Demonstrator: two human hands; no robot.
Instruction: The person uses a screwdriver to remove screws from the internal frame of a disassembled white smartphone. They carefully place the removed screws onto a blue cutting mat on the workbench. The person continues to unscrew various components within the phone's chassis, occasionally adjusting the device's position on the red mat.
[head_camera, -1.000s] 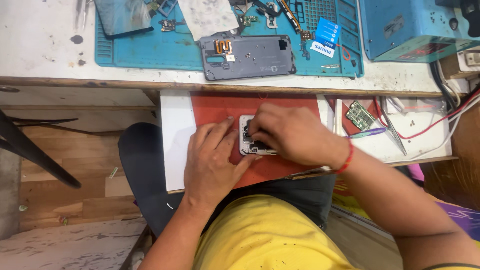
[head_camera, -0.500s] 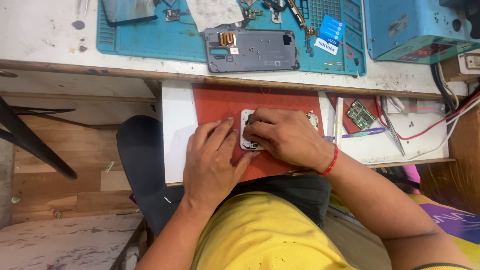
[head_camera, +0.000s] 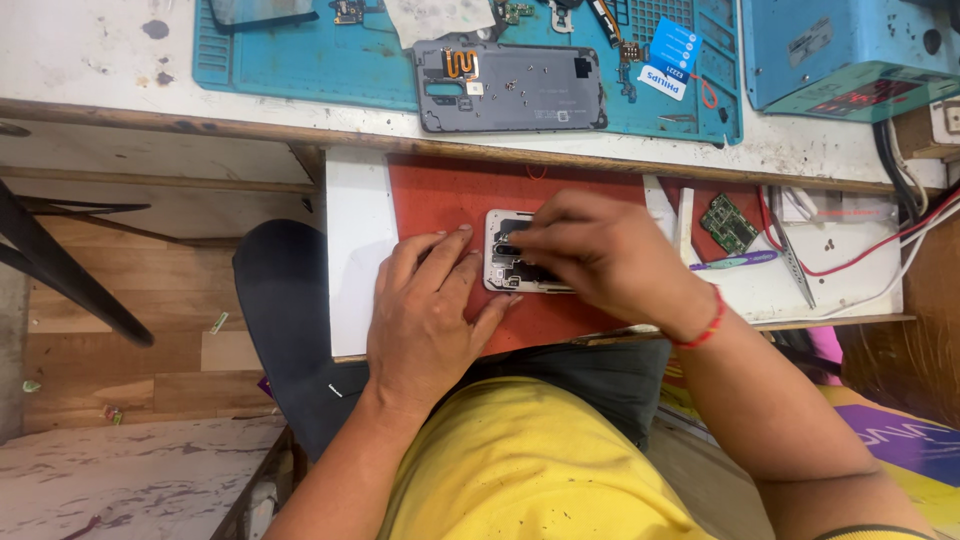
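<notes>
An opened phone body (head_camera: 505, 262) with a white frame lies on a red mat (head_camera: 450, 195) in a pulled-out drawer. My left hand (head_camera: 425, 315) rests flat on the mat, its fingertips touching the phone's left edge. My right hand (head_camera: 600, 255) covers most of the phone, fingers pinched together over its inner parts. Whether it holds a small part or tool is hidden. A grey phone back cover (head_camera: 510, 90) with loose screws on it lies on the blue work mat (head_camera: 300, 70) above.
A green circuit board (head_camera: 730, 222), a purple pen (head_camera: 735, 262) and tweezers (head_camera: 785, 250) lie in the drawer's right side. A blue bench power unit (head_camera: 840, 55) with red and black wires stands at the top right. A dark chair leg (head_camera: 70, 280) crosses the left.
My right hand has shifted slightly over the phone, fingers moving toward its upper left. My left hand stays pressed on the mat. The view has moved a little.
</notes>
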